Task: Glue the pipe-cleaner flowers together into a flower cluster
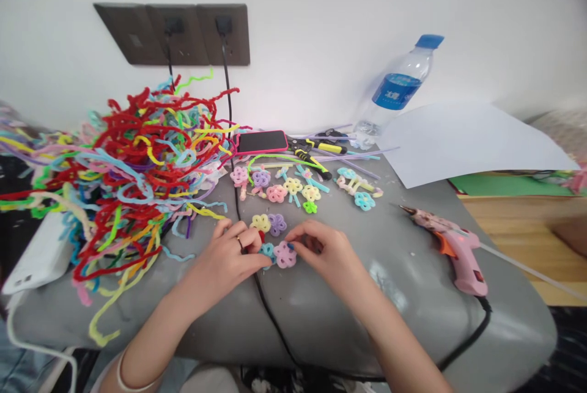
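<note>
A pinkish-lilac pipe-cleaner flower (pixel 286 255) lies on the grey tabletop, pinched at its right edge by the fingertips of my right hand (pixel 323 249). Just left of it is a blue pipe-cleaner flower (pixel 267 251), partly covered by my left hand (pixel 232 253), whose thumb and fingers close on it. A bit of red shows by the left fingers, too hidden to name. Right behind the hands sit a pale yellow flower (pixel 261 223) and a purple flower (pixel 277 224). Farther back are several more flowers, among them a yellow-green one (pixel 310 206).
A tangled heap of pipe cleaners (pixel 147 161) fills the left side, beside a white power strip (pixel 43 252). Behind are a phone (pixel 261 142), yellow-black pliers (pixel 312 157) and a water bottle (pixel 398 87). At right lie a pink glue gun (pixel 454 246) and white paper (pixel 468 142). A black cable crosses the table.
</note>
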A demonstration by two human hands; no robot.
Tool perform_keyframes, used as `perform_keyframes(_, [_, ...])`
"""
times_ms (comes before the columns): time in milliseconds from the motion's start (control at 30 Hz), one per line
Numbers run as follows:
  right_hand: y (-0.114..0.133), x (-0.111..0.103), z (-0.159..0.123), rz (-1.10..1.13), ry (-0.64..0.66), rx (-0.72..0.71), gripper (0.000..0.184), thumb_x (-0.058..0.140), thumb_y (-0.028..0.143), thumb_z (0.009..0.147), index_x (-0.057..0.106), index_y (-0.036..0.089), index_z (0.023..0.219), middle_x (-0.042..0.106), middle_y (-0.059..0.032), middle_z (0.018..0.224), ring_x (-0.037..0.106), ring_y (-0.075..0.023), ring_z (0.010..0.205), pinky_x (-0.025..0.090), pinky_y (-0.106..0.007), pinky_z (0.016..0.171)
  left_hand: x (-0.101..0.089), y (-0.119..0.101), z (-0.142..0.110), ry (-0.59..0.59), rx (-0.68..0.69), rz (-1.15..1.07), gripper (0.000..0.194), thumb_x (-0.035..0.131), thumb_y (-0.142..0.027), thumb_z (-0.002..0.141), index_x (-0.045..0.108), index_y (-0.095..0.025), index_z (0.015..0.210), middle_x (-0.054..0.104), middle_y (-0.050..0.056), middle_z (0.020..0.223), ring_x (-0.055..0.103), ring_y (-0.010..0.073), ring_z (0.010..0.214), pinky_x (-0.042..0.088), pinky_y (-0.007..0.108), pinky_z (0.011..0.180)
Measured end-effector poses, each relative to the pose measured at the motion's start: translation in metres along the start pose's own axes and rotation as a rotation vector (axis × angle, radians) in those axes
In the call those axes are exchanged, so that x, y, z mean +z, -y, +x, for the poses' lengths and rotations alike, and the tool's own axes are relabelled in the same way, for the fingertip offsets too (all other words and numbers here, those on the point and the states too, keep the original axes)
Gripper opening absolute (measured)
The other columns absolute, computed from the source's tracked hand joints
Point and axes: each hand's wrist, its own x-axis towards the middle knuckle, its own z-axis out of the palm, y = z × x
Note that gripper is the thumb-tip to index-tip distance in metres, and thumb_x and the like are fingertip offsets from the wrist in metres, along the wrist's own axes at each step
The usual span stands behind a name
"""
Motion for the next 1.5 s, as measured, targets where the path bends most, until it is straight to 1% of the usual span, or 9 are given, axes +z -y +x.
perform_keyframes(300, [0.002,-0.014,-0.013,-0.053,-0.115,0.014,0.015,0.054,0.022,0.09,0.069,0.021,0.087,0.062,-0.0014,0.073,0.051,-0.0144,0.059,0.039,-0.026,0.056,-0.005,0.004,-0.003,0.018,-0.006,-0.041,0.023,0.055,-0.011,0.097,0.07,-0.026,0.089,0.054,-0.001,0.08,0.048,0.014,0.079,0.027,0.034,0.079])
perform_keyframes(533, [-0.008,-0.039,-0.036,-0.122,-0.213,0.087,0.016,0.054,0.026,0.091,0.069,0.021,0.09,0.063,-0.0021,0.072,0.051,-0.0156,0.057,0.04,-0.027,0.052,-0.006,0.002,-0.011,-0.123,-0.104,-0.119,0.019,0.059,-0.014,0.096,0.071,-0.027,0.09,0.059,-0.003,0.078,0.05,0.0127,0.075,0.03,0.033,0.082])
perform_keyframes(633, [-0.005,-0.027,-0.041,-0.115,-0.189,0.009,0.012,0.056,0.021,0.091,0.067,0.021,0.095,0.062,-0.0024,0.076,0.054,-0.016,0.061,0.044,-0.027,0.055,0.001,-0.007,-0.016,-0.205,-0.16,-0.099,0.019,0.059,-0.011,0.095,0.07,-0.026,0.093,0.061,-0.004,0.076,0.051,0.012,0.072,0.03,0.034,0.081])
perform_keyframes(800, [0.005,0.01,-0.043,-0.119,-0.122,-0.075,0.029,0.064,0.011,0.085,0.061,0.024,0.111,0.064,-0.0072,0.113,0.059,-0.0153,0.071,0.051,-0.027,0.064,0.017,-0.022,-0.025,-0.267,-0.229,-0.042,0.018,0.058,-0.011,0.095,0.07,-0.025,0.095,0.063,-0.004,0.072,0.052,0.0126,0.071,0.029,0.033,0.078])
perform_keyframes(900, [0.007,0.022,-0.041,-0.158,-0.093,-0.082,0.034,0.065,0.007,0.083,0.06,0.025,0.111,0.065,-0.0059,0.113,0.06,-0.0159,0.072,0.052,-0.028,0.067,0.021,-0.024,-0.027,-0.277,-0.261,-0.024,0.019,0.058,-0.013,0.096,0.071,-0.026,0.094,0.062,-0.004,0.07,0.052,0.0128,0.07,0.029,0.034,0.08])
perform_keyframes(1100, [-0.001,0.016,-0.034,-0.112,-0.147,-0.074,0.026,0.059,0.007,0.085,0.061,0.024,0.105,0.063,-0.0007,0.085,0.057,-0.0156,0.066,0.049,-0.026,0.062,0.022,-0.021,-0.025,-0.266,-0.26,0.007,0.019,0.057,-0.013,0.096,0.071,-0.026,0.093,0.061,-0.003,0.069,0.051,0.0134,0.07,0.028,0.034,0.079])
perform_keyframes(1200, [-0.003,0.011,-0.028,-0.11,-0.192,-0.121,0.024,0.061,0.011,0.088,0.06,0.024,0.107,0.067,-0.0032,0.093,0.058,-0.0173,0.071,0.05,-0.028,0.067,0.024,-0.02,-0.024,-0.27,-0.265,0.009,0.021,0.057,-0.013,0.096,0.072,-0.026,0.091,0.061,-0.003,0.07,0.051,0.0134,0.069,0.028,0.034,0.079])
perform_keyframes(1367, [-0.003,0.018,-0.018,-0.145,-0.146,-0.242,0.016,0.061,0.014,0.092,0.063,0.024,0.103,0.069,-0.0068,0.103,0.062,-0.023,0.093,0.052,-0.035,0.08,0.025,-0.021,-0.023,-0.276,-0.278,0.001,0.02,0.058,-0.013,0.095,0.072,-0.026,0.089,0.061,-0.003,0.069,0.051,0.0131,0.069,0.028,0.033,0.077])
perform_keyframes(1500, [-0.008,0.026,-0.017,-0.167,-0.19,-0.263,0.012,0.062,0.016,0.092,0.064,0.024,0.101,0.066,-0.0075,0.103,0.062,-0.0232,0.094,0.052,-0.036,0.081,0.023,-0.021,-0.022,-0.276,-0.272,-0.012,0.02,0.057,-0.015,0.097,0.072,-0.026,0.09,0.061,-0.003,0.07,0.051,0.013,0.069,0.027,0.033,0.076])
